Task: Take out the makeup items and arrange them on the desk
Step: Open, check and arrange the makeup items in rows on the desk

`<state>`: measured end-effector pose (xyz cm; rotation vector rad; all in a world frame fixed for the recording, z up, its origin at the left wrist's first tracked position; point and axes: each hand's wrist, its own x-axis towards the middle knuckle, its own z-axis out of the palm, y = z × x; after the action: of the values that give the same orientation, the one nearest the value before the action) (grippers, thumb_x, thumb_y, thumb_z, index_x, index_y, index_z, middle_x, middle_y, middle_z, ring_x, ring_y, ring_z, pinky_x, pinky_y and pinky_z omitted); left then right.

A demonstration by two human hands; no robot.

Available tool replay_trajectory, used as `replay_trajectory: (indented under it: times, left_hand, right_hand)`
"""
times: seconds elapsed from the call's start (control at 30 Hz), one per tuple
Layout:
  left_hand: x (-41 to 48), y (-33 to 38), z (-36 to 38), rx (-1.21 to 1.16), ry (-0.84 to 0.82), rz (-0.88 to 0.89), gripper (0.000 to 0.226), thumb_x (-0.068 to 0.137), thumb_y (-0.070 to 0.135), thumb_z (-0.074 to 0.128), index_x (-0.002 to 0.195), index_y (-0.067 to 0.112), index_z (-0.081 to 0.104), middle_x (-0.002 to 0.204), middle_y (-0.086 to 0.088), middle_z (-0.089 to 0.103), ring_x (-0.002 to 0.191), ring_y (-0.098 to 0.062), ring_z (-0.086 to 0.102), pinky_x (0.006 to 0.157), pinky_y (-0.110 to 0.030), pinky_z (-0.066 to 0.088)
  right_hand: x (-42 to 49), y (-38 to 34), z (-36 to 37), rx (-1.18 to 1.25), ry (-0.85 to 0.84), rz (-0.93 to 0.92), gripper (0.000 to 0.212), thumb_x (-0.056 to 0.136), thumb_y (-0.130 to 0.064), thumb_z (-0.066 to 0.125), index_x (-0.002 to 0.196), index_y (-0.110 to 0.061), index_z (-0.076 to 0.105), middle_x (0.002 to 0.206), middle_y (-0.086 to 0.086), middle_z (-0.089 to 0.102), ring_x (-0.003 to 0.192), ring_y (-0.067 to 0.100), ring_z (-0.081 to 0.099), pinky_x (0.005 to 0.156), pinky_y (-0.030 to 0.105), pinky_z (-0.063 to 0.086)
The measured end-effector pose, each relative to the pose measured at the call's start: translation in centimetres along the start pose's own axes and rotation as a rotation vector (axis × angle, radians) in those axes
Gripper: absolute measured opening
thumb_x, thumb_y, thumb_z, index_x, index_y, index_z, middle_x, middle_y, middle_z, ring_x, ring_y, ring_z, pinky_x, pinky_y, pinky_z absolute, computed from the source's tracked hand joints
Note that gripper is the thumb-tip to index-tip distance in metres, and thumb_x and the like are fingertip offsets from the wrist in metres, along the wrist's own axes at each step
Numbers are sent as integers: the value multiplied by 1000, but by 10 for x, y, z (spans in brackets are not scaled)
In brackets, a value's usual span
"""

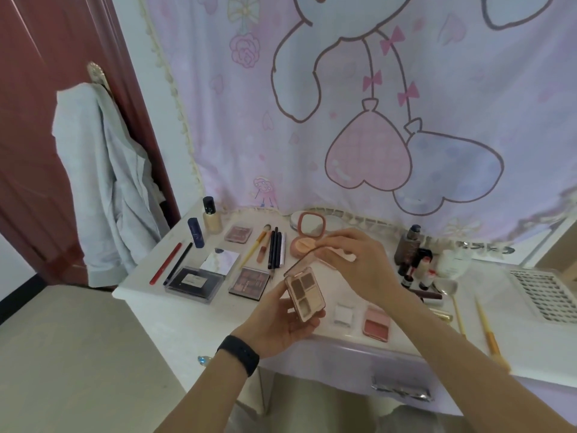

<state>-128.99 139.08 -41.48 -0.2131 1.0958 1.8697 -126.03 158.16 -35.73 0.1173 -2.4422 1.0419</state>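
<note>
Left hand (281, 320) grip is clamped round the base of the open eyeshadow palette (304, 293), held just above the counter (187, 320) near its front edge, right hand (352, 260) grip pinching the raised lid (inside: four powder pans, brown through cream).

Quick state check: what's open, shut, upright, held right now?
four-pan palette, lid open, held in left hand
right hand, above the lid, grip unclear
round compact, open, mirror up
foundation bottle, upright, capped
blue tube, upright
blush palette, flat on desk, pans showing
</note>
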Motion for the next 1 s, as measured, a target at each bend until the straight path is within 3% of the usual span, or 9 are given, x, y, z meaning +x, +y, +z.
replay_trajectory:
  times: [0.07, 0.17, 0.23, 0.33, 0.47, 0.6, 0.7, 0.83, 1.0]
  left_hand:
    - [0, 1, -2, 35, 15, -13, 77, 85, 57, 64, 126, -7, 62, 127, -32, 62, 81, -30, 65, 79, -37, 58]
    - [-3, 4, -9, 150, 72, -5, 68, 91, 58, 56, 124, -1, 66, 119, -28, 68, 88, -31, 67, 89, -40, 55]
    - [-5, 6, -14, 221, 120, 15, 63, 97, 58, 47, 124, 4, 66, 114, -24, 71, 90, -32, 68, 89, -41, 57]
    - [-7, 8, -19, 324, 169, 50, 61, 101, 59, 38, 123, 10, 67, 109, -20, 74, 86, -31, 69, 78, -37, 59]
    - [-6, 7, -14, 483, 251, 97, 49, 100, 54, 47, 120, 12, 61, 102, -17, 76, 73, -27, 69, 66, -33, 58]
    - [3, 2, -10, 823, 342, 148, 40, 94, 48, 62, 115, 15, 56, 95, -6, 75, 68, -18, 68, 62, -28, 54]
    - [5, 2, -6, 1122, 400, 221, 30, 90, 49, 65, 104, 23, 57, 94, 2, 72, 78, -12, 67, 66, -26, 54]
    - [12, -4, 6, 1434, 641, 450, 51, 82, 58, 67, 109, 20, 47, 108, 2, 57, 100, -19, 56, 82, -37, 52]
    - [27, -26, 22, 1536, 693, 528, 86, 74, 66, 69, 135, 19, 31, 126, -4, 49, 118, -25, 43, 88, -40, 48]
  right_hand:
    - [10, 4, 1, -72, -23, -24, 27, 89, -40, 72, 89, -65, 63, 97, -31, 60, 99, -1, 53, 87, 12, 36]
    - [25, 15, 3, -147, -52, 3, 9, 91, -40, 70, 98, -42, 76, 95, -16, 67, 95, 12, 57, 86, 25, 43]
    - [34, 22, 4, -172, -68, 14, 16, 92, -41, 68, 100, -31, 78, 94, -11, 68, 89, 11, 59, 83, 31, 47]
    - [45, 29, 4, -258, -163, 48, 23, 96, -44, 61, 104, -29, 77, 89, -15, 62, 84, 8, 57, 76, 26, 41]
    - [55, 39, 10, -359, -254, 114, 25, 99, -46, 55, 108, -30, 73, 98, -8, 62, 90, 12, 55, 77, 28, 40]
    - [63, 55, 19, -451, -349, 124, 28, 100, -47, 52, 111, -31, 73, 96, -11, 58, 91, 12, 54, 79, 29, 42]
    - [68, 61, 24, -479, -381, 134, 28, 100, -47, 51, 110, -32, 73, 99, -10, 59, 94, 14, 57, 83, 32, 46]
    - [75, 63, 28, -482, -394, 128, 25, 101, -45, 53, 110, -32, 72, 94, -15, 53, 90, 11, 53, 79, 28, 39]
    - [74, 65, 31, -455, -397, 150, 29, 103, -41, 49, 115, -29, 72, 101, -11, 61, 90, 11, 53, 81, 29, 41]
